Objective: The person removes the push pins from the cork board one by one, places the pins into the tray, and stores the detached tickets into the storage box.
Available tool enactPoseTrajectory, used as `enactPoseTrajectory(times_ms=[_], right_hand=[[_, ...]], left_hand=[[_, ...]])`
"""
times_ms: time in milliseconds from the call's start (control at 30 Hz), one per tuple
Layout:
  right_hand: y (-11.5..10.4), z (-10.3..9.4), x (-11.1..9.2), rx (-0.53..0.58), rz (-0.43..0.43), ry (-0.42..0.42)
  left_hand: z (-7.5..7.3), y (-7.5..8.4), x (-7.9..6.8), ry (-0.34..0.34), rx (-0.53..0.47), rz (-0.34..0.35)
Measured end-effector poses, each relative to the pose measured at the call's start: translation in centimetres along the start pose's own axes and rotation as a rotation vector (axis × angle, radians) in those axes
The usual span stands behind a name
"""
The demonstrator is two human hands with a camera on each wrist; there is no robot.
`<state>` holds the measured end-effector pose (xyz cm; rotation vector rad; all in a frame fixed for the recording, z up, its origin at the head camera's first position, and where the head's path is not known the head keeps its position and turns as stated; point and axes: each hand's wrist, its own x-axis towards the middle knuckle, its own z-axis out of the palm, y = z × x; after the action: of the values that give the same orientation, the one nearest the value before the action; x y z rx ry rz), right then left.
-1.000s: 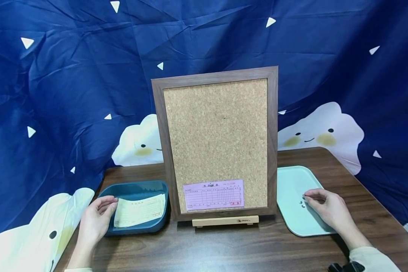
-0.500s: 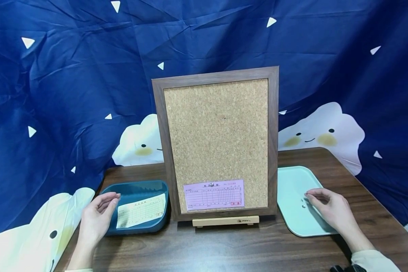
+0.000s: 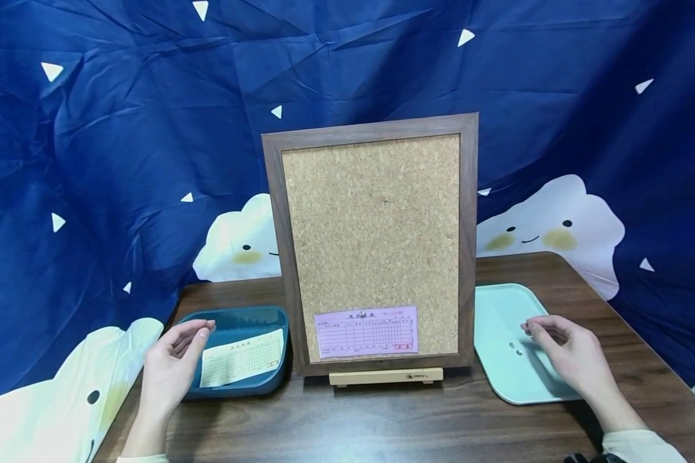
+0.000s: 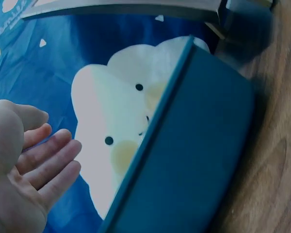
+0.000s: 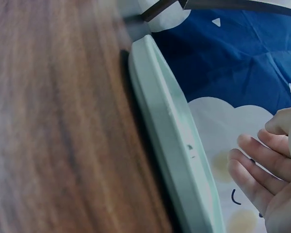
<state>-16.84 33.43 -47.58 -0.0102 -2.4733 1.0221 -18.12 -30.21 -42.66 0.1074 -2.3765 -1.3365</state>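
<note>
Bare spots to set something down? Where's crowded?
Free: table before the wooden ledge, between left hand and right hand; green tray's far end, beside the board. Crowded: blue bin, yellow paper inside; tray around its small pieces.

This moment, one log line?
left hand: by blue plastic tub; right hand: above mint plastic tray; purple paper slip: on framed corkboard

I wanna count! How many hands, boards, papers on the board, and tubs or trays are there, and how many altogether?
Left hand, right hand: 2 hands
Framed cork board: 1 board
Purple slip: 1 paper on the board
Blue tub, pale green tray: 2 tubs or trays
Total: 6
</note>
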Motion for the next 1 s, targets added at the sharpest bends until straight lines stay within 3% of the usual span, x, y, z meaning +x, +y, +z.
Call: enactPoseTrajectory(times_ms=[200, 733, 1000], right_hand=[[-0.7, -0.2, 0.2, 0.022, -0.002, 0.002], [-1.9, -0.5, 0.6, 0.056, -0.036, 0.005], [-2.9, -0.4, 1.0, 0.113, -0.052, 0.013]], left_hand=[[0.2, 1.0, -0.2, -0.025, -0.039, 0.059], [0.9, 2.3, -0.5, -0.06, -0.044, 0.099], [1.4, 2.6, -0.3, -0.08, -0.054, 0.159]])
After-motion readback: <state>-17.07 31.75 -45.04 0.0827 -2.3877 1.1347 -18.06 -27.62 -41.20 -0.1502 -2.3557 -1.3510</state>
